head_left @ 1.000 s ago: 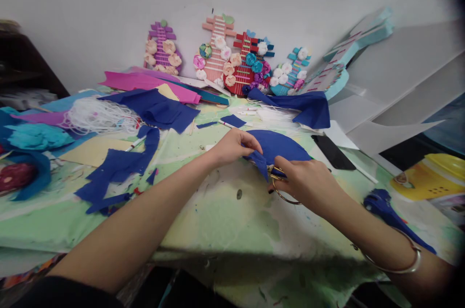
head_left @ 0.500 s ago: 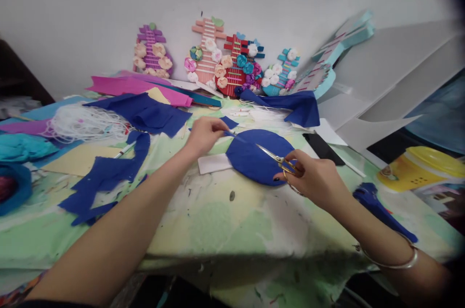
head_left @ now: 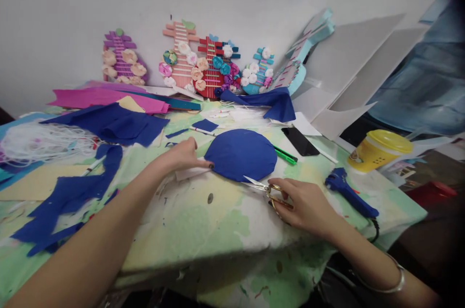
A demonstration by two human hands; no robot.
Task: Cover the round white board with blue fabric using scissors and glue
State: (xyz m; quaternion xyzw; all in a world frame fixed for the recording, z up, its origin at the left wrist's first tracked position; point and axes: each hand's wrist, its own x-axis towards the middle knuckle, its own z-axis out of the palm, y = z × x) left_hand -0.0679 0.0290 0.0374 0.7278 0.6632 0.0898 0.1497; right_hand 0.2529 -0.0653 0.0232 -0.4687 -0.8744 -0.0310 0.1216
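Note:
A blue cloth-covered oval (head_left: 241,155) lies on the table, with a white strip (head_left: 189,171) jutting out from its left side. My left hand (head_left: 179,157) rests by that side, thumb stretched to the oval's edge and fingers apart from it. Gold-handled scissors (head_left: 268,189) are in my right hand (head_left: 303,204), their blades parted at the oval's lower edge. Behind the oval's right side lies a green cutter (head_left: 286,155), partly covered. A small curled blue scrap (head_left: 171,144) sits just above my left hand.
Blue cloth offcuts (head_left: 78,196) and white string (head_left: 45,141) spread over the left side. To the right are a black phone (head_left: 301,142), a blue glue gun (head_left: 350,193) and a yellow tub (head_left: 378,153). Flower-trimmed guitar shapes (head_left: 179,58) lean on the wall.
My left hand has let go of a thin blue strip and moved down to the oval's left edge. The scissors went from above the oval to its lower edge, blades opening. The view swung right.

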